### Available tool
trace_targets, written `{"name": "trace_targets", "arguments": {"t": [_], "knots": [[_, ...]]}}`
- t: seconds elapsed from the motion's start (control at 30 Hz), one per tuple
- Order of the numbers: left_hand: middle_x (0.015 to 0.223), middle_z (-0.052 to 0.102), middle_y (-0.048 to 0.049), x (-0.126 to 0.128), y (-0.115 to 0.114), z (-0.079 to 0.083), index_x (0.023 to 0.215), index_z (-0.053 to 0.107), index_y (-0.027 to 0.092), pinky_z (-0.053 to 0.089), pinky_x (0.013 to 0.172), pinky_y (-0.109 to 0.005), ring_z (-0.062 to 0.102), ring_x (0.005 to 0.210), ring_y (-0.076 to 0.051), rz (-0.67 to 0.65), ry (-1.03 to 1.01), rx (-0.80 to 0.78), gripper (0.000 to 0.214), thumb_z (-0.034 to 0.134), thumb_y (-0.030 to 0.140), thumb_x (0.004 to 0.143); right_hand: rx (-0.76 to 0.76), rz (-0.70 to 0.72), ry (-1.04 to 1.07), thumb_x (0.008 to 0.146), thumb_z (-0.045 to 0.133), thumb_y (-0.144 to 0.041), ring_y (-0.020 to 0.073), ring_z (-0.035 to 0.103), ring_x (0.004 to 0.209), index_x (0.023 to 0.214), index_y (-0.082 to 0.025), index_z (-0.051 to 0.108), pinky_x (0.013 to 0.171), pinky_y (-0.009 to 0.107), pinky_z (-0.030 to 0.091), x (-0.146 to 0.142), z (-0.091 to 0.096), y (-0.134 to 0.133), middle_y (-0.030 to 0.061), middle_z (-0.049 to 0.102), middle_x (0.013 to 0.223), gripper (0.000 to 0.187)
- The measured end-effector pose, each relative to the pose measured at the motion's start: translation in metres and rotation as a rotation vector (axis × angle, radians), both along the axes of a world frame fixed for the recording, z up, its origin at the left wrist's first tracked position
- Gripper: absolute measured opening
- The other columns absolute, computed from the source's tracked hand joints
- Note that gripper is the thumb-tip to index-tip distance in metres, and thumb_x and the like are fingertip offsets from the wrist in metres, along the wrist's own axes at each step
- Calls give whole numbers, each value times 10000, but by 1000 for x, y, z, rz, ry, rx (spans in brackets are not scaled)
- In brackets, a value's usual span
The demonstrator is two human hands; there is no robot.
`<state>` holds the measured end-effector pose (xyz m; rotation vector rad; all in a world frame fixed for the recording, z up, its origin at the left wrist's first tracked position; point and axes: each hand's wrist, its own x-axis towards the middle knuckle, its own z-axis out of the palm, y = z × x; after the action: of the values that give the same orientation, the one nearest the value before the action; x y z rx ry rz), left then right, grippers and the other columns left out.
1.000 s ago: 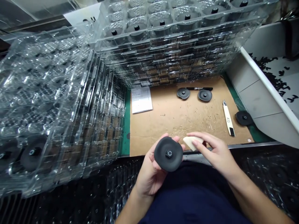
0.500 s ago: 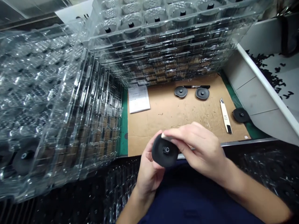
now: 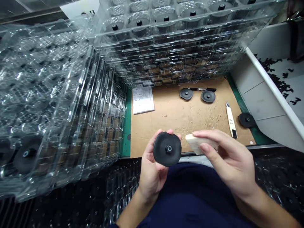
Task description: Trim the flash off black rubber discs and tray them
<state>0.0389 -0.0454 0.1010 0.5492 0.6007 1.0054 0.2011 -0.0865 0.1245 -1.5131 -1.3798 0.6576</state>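
My left hand (image 3: 152, 171) grips a round black rubber disc (image 3: 163, 156) by its edge, with the small central stem facing up toward me. To its right, my right hand (image 3: 232, 161) pinches a flat, off-white block (image 3: 198, 144) between thumb and fingers; its exact kind I cannot make out. The block and the disc are apart. Two similar black discs, one on the left (image 3: 186, 94) and one on the right (image 3: 208, 96), lie on the cardboard sheet (image 3: 161, 126) below a black pen (image 3: 201, 89). Another disc (image 3: 247, 120) rests at the sheet's right edge.
Stacked clear plastic trays (image 3: 180, 44) rise at the back, and more trays (image 3: 59, 95) lean on the left. A white-handled craft knife (image 3: 231, 122) lies right of centre. Printed paper (image 3: 143, 100) is at the left. The white bin (image 3: 268, 91) at right holds black scraps (image 3: 280, 82).
My right hand has moved right, away from the disc's rim, bringing the off-white block into fuller view. The disc stays in my left hand, almost in place.
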Motion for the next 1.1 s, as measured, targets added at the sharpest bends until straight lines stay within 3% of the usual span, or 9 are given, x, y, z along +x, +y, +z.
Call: {"name": "trace_targets", "arguments": {"t": [0.13,0.27,0.43,0.6,0.67,0.77,0.9,1.03,1.1], "knots": [[1223,643,-23,-3,2,-3,1179,600,280,490,945,-251,584,1147,-218,62,81,2,564,793,237,652,129,197,-148,860,534,-71,148,613,834,1167,-164,587,757,314,455,-15,4,5,50,684,989,326],[1210,645,-18,-9,5,-4,1169,602,288,518,907,-261,612,1105,-225,111,99,-41,498,744,191,702,-57,435,141,876,541,-128,109,614,755,1076,-226,624,685,253,469,-14,-4,-10,-8,694,908,238],[1221,638,-20,-7,5,-3,1176,599,292,529,909,-316,598,1122,-273,87,87,-32,570,796,250,643,-322,-2,315,898,555,-282,110,620,911,1060,-323,635,760,203,483,3,-29,-21,-41,675,1047,185],[1237,631,-33,-6,4,-4,1183,593,291,495,952,-328,607,1108,-264,55,70,-38,574,794,260,646,-411,11,283,899,544,-343,129,607,934,1086,-323,632,764,219,479,4,-37,-16,-33,662,1086,207],[1241,628,-32,-5,3,-5,1180,594,294,490,957,-321,619,1090,-249,45,76,-38,557,784,237,659,-356,8,245,909,528,-319,124,608,893,1116,-323,613,724,221,476,1,-27,-13,-30,655,1079,224],[1255,617,-37,-2,0,-4,1186,588,294,490,951,-310,607,1108,-237,47,97,-41,565,787,285,656,-124,-2,124,904,526,-248,126,597,868,1184,-292,566,711,242,466,-8,-7,-5,-7,640,1071,286],[1224,629,-45,0,-4,-1,1176,595,265,485,937,-272,590,1123,-212,-4,158,-89,551,782,321,661,230,201,-132,883,502,-139,158,577,860,1182,-164,549,782,323,446,-23,9,9,50,665,1014,303],[1172,651,-24,0,-2,0,1159,591,279,520,877,-276,642,1023,-198,2,190,-151,515,760,192,680,137,454,-178,888,446,-100,153,567,808,1066,-140,587,737,315,439,-28,12,22,55,667,930,230],[1132,667,-15,2,-2,0,1162,592,276,506,900,-261,627,1050,-191,1,189,-161,510,754,185,687,169,388,-212,888,442,-110,156,566,782,1070,-137,585,707,321,421,-29,13,27,59,663,908,233]]}}
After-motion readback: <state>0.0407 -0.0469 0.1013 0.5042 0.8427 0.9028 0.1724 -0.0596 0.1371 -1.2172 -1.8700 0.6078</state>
